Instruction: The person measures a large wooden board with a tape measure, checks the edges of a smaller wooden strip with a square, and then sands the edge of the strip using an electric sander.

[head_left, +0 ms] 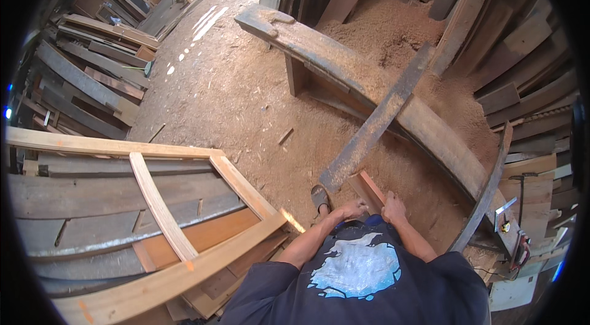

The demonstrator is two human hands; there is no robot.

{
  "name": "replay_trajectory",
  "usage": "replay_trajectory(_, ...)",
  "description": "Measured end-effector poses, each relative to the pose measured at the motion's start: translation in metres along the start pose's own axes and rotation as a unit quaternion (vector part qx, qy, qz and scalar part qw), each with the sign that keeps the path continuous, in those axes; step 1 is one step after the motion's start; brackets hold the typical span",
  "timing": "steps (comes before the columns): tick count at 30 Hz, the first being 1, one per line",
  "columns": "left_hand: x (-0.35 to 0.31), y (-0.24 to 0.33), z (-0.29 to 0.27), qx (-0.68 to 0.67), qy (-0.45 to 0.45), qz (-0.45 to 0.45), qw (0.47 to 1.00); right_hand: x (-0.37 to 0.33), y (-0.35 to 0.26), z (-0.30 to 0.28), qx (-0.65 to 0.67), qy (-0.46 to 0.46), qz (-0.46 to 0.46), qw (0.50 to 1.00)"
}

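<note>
In front of my body, low in the head view, a short piece of wood [369,188] with a reddish edge is held tilted. My right hand [394,208] is closed around its right side near the lower end. My left hand [354,209] is closed at its lower left side, the fingers curled against the wood and partly blurred. Just beyond the upper end of this piece is the near end of a dark, dusty plank [375,125]. That plank lies crosswise over a long, heavy wooden beam [332,48] strewn with sawdust.
A light timber frame [161,202] lies over boards at my left. Sawdust heaps [393,27] rise behind the beam, and planks [528,48] lean along the right. A square [506,205] and a red-and-black tool [522,248] sit at lower right. Wood scraps [286,135] litter the floor.
</note>
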State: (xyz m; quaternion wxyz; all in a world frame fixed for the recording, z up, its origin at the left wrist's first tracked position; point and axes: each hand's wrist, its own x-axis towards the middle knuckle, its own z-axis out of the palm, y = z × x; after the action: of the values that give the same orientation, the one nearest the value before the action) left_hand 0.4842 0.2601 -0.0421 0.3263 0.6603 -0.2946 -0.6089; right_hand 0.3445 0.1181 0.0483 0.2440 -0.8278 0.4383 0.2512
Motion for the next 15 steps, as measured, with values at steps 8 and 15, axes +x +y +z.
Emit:
replay_trajectory(8,-0.047,-0.055,-0.125,0.195,-0.197,0.131,0.952,0.001,-0.062,-0.027,0.063,-0.016,0.166,0.984)
replay_trajectory(15,-0.076,-0.167,-0.229,-0.01,0.04,-0.145,0.989,0.019,-0.062,-0.013,0.112,0.051,0.241,0.963)
